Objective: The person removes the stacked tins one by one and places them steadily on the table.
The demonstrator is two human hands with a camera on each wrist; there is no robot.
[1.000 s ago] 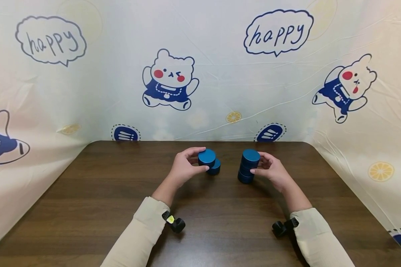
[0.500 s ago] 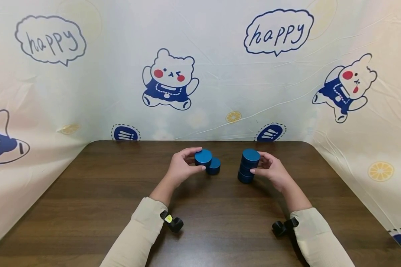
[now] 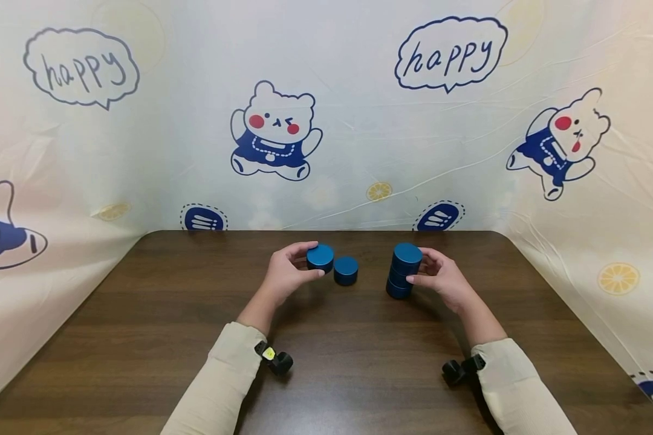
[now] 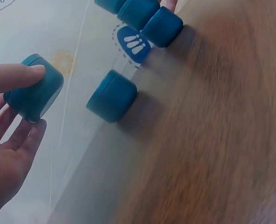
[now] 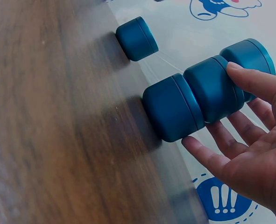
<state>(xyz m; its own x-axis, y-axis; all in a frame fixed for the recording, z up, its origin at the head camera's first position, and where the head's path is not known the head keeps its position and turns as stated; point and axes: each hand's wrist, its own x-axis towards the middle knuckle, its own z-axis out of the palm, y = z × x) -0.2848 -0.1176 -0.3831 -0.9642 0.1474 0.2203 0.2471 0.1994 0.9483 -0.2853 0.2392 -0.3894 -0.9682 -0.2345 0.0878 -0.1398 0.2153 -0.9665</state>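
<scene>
My left hand (image 3: 282, 277) pinches a round blue canister (image 3: 320, 260) between thumb and fingers. In the left wrist view this canister (image 4: 42, 93) hangs off the table with its base showing. Just to its right a second blue canister (image 3: 346, 271) stands alone on the table. Farther right, three like canisters form an upright stack (image 3: 399, 277). My right hand (image 3: 444, 281) grips the stack from its right side. In the right wrist view the thumb (image 5: 252, 80) presses on the middle canister (image 5: 215, 88), while the fingers lie along the stack's other side.
The dark brown wooden table (image 3: 359, 374) spreads out in front of both arms. A printed cloth (image 3: 359, 133) with bears and speech bubbles stands behind it and along the sides. A small black camera (image 3: 280, 362) sits on the left wrist, another camera (image 3: 455, 371) on the right.
My left hand has moved left with its canister, away from above the single canister, which now shows whole. The right hand and its stack have stayed in place.
</scene>
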